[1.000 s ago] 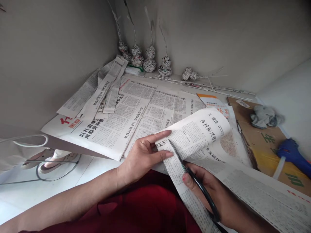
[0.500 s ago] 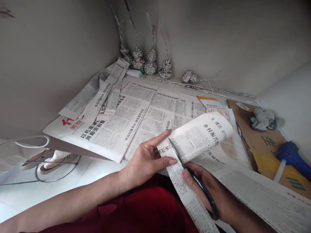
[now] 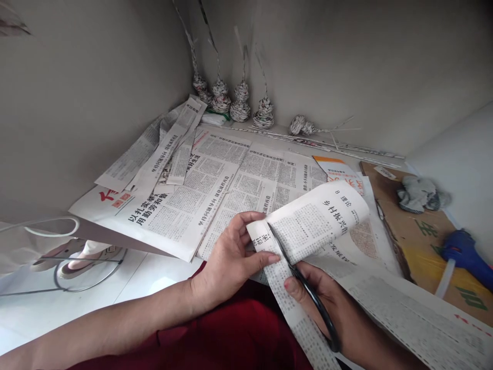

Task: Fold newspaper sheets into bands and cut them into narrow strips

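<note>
My left hand [image 3: 234, 252] pinches the edge of a folded newspaper sheet [image 3: 308, 218], thumb on top and fingers behind it. In my right hand [image 3: 327, 298] is a pair of black-handled scissors [image 3: 314, 298], its blades lying across the sheet up to the far fold. A newspaper strip [image 3: 296, 313] runs along the left of the blades and hangs down toward my lap. The rest of the sheet spreads right, under my right wrist. Part of the scissor handles is hidden by my fingers.
Newspapers [image 3: 169, 221] cover the table, with cut strips [image 3: 165, 149] piled at left. Several woven paper gourds [image 3: 241, 105] stand along the wall; one gourd [image 3: 302, 125] lies beside thin paper rods [image 3: 346, 146]. At right, cardboard [image 3: 389, 205] bears a crumpled glove-like cloth [image 3: 419, 194] and a blue glue gun [image 3: 464, 254].
My left index finger has curled back behind the paper's edge. The scissors and right hand have shifted slightly down and left, and the blades look closer together.
</note>
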### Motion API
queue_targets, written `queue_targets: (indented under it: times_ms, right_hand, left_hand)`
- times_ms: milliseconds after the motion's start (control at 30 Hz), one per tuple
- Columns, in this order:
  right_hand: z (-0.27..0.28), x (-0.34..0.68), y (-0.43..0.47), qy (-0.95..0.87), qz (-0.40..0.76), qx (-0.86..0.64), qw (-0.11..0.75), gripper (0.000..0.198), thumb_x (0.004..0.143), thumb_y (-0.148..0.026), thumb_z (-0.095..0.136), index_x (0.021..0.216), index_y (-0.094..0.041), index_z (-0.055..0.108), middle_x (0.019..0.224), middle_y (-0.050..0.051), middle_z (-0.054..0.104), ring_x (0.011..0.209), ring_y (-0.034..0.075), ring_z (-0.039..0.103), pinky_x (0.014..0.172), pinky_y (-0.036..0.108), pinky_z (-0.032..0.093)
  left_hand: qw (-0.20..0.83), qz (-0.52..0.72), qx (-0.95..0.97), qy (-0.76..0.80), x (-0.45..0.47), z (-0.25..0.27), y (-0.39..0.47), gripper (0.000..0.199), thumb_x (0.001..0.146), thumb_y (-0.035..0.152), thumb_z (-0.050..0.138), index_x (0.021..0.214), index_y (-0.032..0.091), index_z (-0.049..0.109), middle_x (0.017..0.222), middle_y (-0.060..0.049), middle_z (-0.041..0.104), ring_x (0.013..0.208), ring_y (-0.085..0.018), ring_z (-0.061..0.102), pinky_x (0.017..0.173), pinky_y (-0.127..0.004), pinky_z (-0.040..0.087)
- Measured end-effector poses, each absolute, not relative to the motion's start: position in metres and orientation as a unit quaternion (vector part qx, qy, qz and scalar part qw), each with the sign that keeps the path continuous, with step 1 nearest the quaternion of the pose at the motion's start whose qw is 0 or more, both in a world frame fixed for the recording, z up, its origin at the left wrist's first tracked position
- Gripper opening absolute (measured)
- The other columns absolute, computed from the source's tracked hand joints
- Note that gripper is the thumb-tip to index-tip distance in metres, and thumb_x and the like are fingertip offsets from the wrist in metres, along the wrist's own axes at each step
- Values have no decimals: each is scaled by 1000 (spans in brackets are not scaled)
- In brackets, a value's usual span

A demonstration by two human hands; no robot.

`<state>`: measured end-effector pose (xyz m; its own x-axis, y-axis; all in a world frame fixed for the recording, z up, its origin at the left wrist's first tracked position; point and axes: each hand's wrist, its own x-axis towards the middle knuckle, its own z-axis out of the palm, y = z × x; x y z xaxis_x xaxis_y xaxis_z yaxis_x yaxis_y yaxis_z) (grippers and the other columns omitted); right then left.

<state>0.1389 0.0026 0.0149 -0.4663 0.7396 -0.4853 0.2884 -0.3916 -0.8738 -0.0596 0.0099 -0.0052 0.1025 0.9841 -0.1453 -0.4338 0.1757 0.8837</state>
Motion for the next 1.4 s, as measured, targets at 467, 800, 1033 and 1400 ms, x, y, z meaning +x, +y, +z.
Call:
queue_targets:
  times_ms: [467,800,1033,1400]
  right_hand:
    - [23,132,6,-529,641,-523,188,47,77,-62,75,72,-22,50,64,-5,43,60,12,39,57,26,41]
    - [38,119,18,-542,652,-496,189,47,80,-61,73,70,-22,50,64,-7,38,60,11,35,56,24,41]
    - [33,114,30,-559,644,-496,166,46,83,-59,71,72,-21,49,66,-7,41,61,11,36,56,24,35]
    - [29,97,64,-616,637,-447,127,41,87,-57,69,79,-19,54,68,-6,48,61,10,41,55,24,33]
  left_hand:
    - [647,499,373,440,-59,-7,6,38,71,22,86,96,19,57,87,1,59,74,-11,57,64,-26,48]
    - [611,515,392,456,-62,0,6,39,70,26,87,101,19,64,101,-2,61,86,-13,58,71,-26,50]
    - [612,527,378,453,-69,0,11,39,71,26,87,101,18,65,98,-2,63,88,-14,60,75,-26,50]
    - [564,569,363,476,-87,1,22,41,72,29,87,105,16,66,100,-5,67,89,-16,64,78,-28,53]
